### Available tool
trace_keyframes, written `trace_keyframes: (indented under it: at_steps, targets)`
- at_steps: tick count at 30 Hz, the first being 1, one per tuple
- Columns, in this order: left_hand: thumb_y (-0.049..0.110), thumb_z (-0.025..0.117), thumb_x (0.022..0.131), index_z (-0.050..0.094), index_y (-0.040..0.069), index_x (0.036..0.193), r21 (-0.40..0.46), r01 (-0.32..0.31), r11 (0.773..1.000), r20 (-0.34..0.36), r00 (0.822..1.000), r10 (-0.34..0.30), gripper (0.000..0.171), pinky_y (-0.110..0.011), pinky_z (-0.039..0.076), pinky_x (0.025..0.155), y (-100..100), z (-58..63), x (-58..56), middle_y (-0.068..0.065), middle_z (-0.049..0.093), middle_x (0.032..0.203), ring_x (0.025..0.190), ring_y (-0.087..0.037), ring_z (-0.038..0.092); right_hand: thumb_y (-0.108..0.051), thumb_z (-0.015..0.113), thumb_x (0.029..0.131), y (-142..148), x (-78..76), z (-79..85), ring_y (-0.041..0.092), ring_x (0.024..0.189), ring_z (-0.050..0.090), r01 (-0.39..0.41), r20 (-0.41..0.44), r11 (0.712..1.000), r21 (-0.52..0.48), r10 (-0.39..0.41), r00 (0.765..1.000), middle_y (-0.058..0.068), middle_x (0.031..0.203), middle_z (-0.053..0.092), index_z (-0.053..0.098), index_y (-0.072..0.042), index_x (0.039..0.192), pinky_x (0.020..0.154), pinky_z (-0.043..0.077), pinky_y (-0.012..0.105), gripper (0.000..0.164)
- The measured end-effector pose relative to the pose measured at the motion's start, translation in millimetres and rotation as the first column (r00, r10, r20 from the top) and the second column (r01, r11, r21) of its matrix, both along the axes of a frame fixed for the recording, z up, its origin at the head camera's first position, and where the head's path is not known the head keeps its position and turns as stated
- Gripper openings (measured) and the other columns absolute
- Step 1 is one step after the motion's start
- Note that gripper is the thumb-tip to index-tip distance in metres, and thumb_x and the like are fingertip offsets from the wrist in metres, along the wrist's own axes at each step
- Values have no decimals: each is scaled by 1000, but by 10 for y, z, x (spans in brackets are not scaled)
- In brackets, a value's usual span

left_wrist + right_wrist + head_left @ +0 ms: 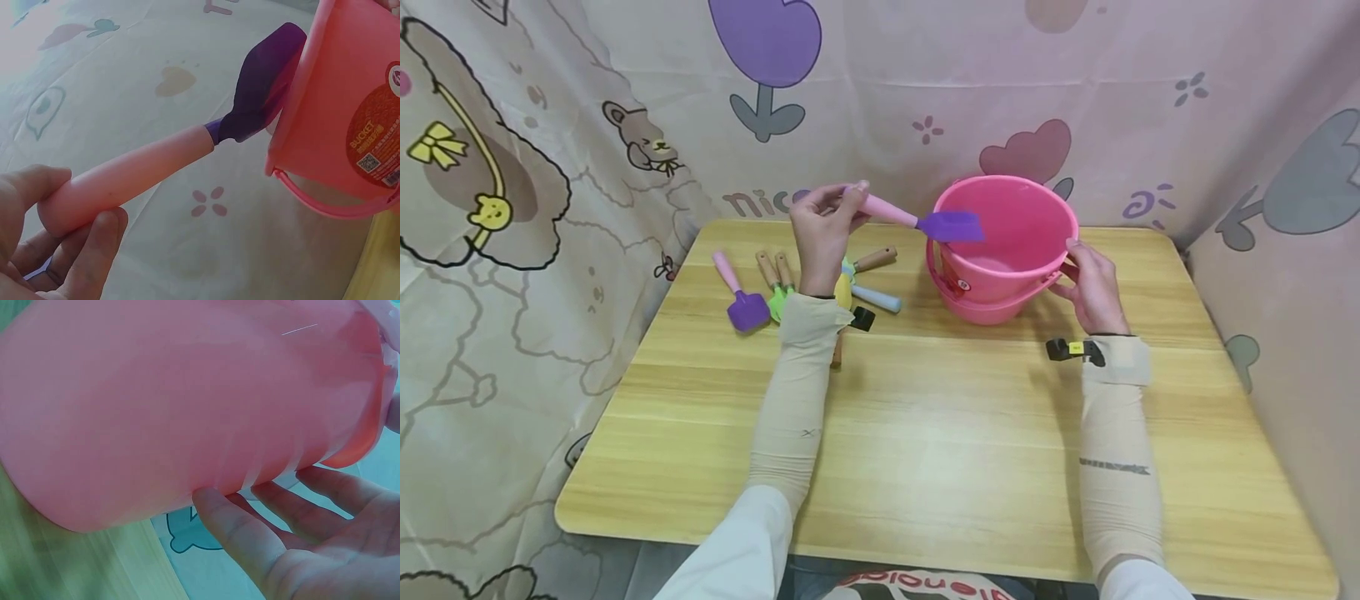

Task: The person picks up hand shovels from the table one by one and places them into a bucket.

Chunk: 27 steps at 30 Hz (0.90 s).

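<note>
My left hand [826,237] pinches the end of the pink handle of a toy shovel [951,226], thumb on one side and fingers on the other. The shovel's purple blade overlaps the near-left rim of a pink bucket [992,277] in the head view. In the left wrist view the shovel [153,167] points at the bucket's mouth, part of its blade past the rim. At the bucket's right side, my right hand [1093,283] holds the rim with its thumb. In the right wrist view its fingers [234,525] touch the outer wall.
A second purple shovel [748,311] with a pink handle lies on the wooden table [955,442] at left. Beside it are green tools with wooden handles [767,271], a brown handle [876,259] and a blue handle [877,299], partly behind my left arm. A printed curtain [880,100] hangs behind.
</note>
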<state>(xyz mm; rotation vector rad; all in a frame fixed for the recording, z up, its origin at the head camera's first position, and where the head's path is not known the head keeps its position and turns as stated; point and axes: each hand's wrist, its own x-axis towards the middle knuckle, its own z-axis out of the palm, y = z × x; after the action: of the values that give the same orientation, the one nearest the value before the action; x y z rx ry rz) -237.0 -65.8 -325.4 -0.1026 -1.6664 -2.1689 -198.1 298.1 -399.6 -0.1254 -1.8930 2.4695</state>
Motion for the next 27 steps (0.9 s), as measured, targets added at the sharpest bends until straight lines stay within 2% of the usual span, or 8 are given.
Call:
trace_keyframes:
  at_steps: [5, 13, 15, 21, 24, 27]
  targets:
    - [14, 84, 87, 74, -7, 103, -26, 17, 1000, -14, 1000, -18, 28, -34, 66, 76, 98, 11, -13, -5, 68, 82, 72, -14, 74, -37, 60, 105, 10, 6, -16, 14, 119, 61, -7, 4, 1000, -14, 7, 1000, 3, 140, 55, 46, -4, 154, 83, 64, 26, 61]
    - [15, 84, 87, 74, -8, 106, -108, 11, 994, -33, 999, -15, 32, -32, 66, 74, 193, -3, 1, -5, 67, 83, 70, -13, 74, -38, 57, 106, -7, 8, -6, 8, 114, 63, 9, -10, 1000, 22, -9, 1000, 3, 139, 55, 44, -5, 155, 82, 64, 25, 61]
    - [17, 84, 87, 74, -9, 107, -133, 14, 991, -38, 999, -19, 34, -32, 66, 73, 219, 1, 0, -5, 67, 84, 70, -12, 74, -37, 58, 106, -7, 4, -4, 8, 112, 64, 11, -15, 1000, 3, -11, 1000, 4, 137, 56, 44, -4, 155, 82, 64, 25, 60]
    - [22, 85, 86, 76, -5, 107, -231, 9, 973, -37, 999, -18, 36, -30, 65, 70, 313, -2, 5, -5, 70, 86, 70, -14, 73, -35, 59, 106, -10, 11, -1, 11, 113, 65, 8, -18, 1000, -5, -9, 1000, 4, 135, 57, 44, -3, 154, 82, 64, 25, 60]
    - [24, 86, 86, 77, -3, 106, -254, 16, 967, -26, 999, -24, 35, -35, 66, 72, 361, -17, 13, -5, 71, 86, 71, -15, 74, -35, 59, 106, -12, 18, -2, 13, 114, 65, 7, -20, 1000, -5, -7, 1000, 4, 133, 57, 45, -3, 154, 82, 64, 25, 59]
    - [28, 86, 86, 78, 1, 105, -292, 18, 956, -17, 1000, -24, 34, -31, 65, 66, 407, -22, 17, -8, 72, 87, 70, -16, 74, -34, 60, 105, -18, 23, 6, 13, 114, 65, 0, -23, 1000, -20, -1, 1000, 3, 131, 58, 46, -3, 153, 81, 64, 26, 59]
